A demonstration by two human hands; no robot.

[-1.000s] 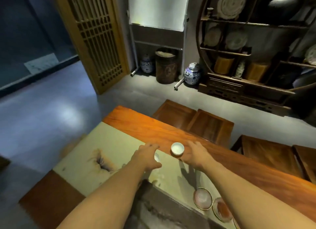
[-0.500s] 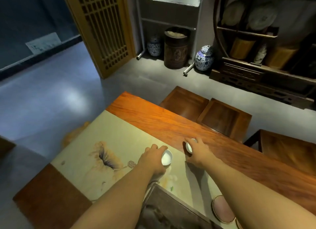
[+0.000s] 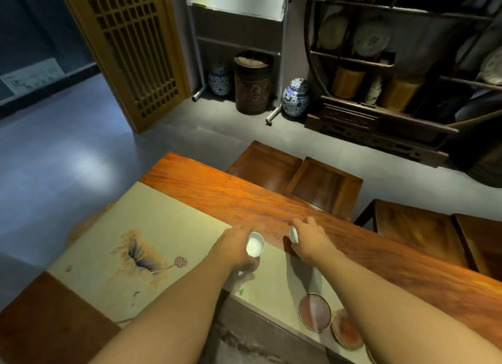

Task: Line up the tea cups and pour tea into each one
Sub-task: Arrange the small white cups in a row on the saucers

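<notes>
Both cups are being carried now where a second ago one was sitting free between the hands: I am noting the left hand (image 3: 233, 251) curling around a small white porcelain tea cup (image 3: 255, 244), tilted so its pale inside is facing the camera, over the far edge of the cream table runner painted with a lotus (image 3: 141, 227). The right hand (image 3: 309, 240) is gripping a second small white cup (image 3: 293, 233), mostly hidden by the fingers, over the bare reddish-brown wooden table (image 3: 271, 200), just beyond the runner's edge. I am reading both hands as closed on their cups; whether either cup is touching the surface, I cannot tell.

The two cups are sitting near each other but apart, roughly side by side across the view. Two round reddish coasters with pale rims (image 3: 315, 312) are lying on the runner nearer me, beside the right forearm, both unused.

Progress, as I am judging it: the lining-up step is only beginning. No cup is set down in a row yet, I am seeing only two cups, and no teapot or pitcher is appearing anywhere in view. Pouring is entirely outstanding. Placing these two level and upright is looking like the immediate job.
</notes>
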